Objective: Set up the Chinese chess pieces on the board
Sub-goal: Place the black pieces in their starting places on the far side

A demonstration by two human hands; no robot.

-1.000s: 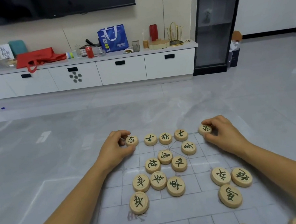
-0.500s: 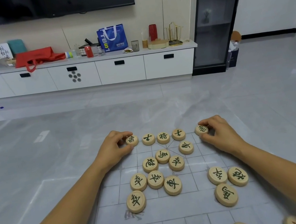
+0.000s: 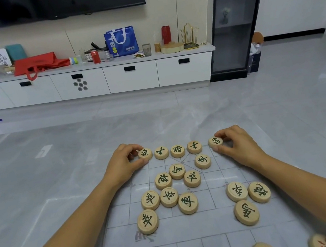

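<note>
End pieces nudged inward.
Right hand (image 3: 237,146) slid the right end piece (image 3: 215,141) toward the row (image 3: 177,151); left hand (image 3: 122,164) eased the left end piece (image 3: 145,154) nearer its neighbour (image 3: 161,152).

Grey tiled floor (image 3: 38,160) is reflecting light across the room. Long white drawer cabinet (image 3: 131,77) is standing against the far wall, with a black TV (image 3: 55,4) hanging above it. On its top surface (image 3: 200,48), a red bag (image 3: 40,63) is lying slumped at left. A red can (image 3: 95,57) is standing near the middle, and a blue tote bag (image 3: 121,41) is standing upright near it. A grey cup (image 3: 146,49), red cylinder (image 3: 166,34) and gold wire rack (image 3: 189,36) are standing further right. A dark glass-door cabinet (image 3: 233,20) is standing at the right end.
</note>
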